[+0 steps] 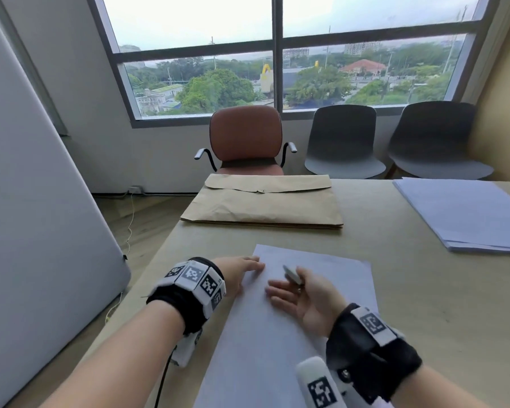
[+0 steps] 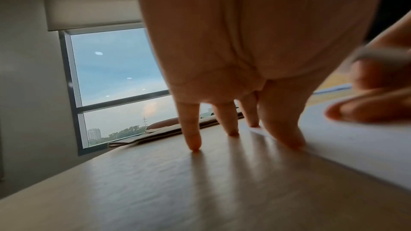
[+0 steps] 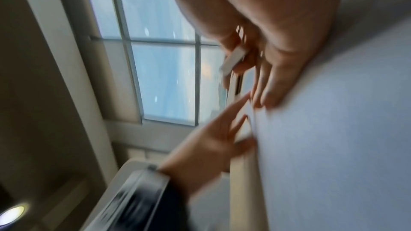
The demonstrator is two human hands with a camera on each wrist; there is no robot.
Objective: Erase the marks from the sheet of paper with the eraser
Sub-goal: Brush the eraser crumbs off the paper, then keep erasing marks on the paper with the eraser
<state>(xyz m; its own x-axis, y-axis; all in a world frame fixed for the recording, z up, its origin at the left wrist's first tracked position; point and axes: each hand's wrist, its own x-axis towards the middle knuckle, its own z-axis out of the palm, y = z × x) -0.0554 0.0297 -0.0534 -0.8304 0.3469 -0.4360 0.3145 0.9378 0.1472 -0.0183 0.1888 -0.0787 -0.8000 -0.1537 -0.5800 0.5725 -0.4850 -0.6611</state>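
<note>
On the pale wooden table (image 1: 424,304) lies the white sheet of paper (image 1: 277,334). The left hand (image 1: 239,275) presses its edge with straight fingers; the right hand (image 1: 304,298) pinches the small white eraser (image 1: 292,275) just above the sheet – marks too faint to see. Rubbing seems about to begin; next it should lower the eraser onto a mark.

Window (image 1: 277,54): wide, dark-framed, straight ahead of the hands, showing trees, rooftops and overcast sky.
Chairs: a brown armchair (image 1: 245,136) ahead; two grey shell chairs (image 1: 343,139) ahead to the right.
Table (image 1: 439,290): pale wood, under the hands.
White panel (image 1: 42,216): leaning, left of the hands.
Floor (image 1: 130,219): wood-toned, ahead left.
Light: soft daylight.
</note>
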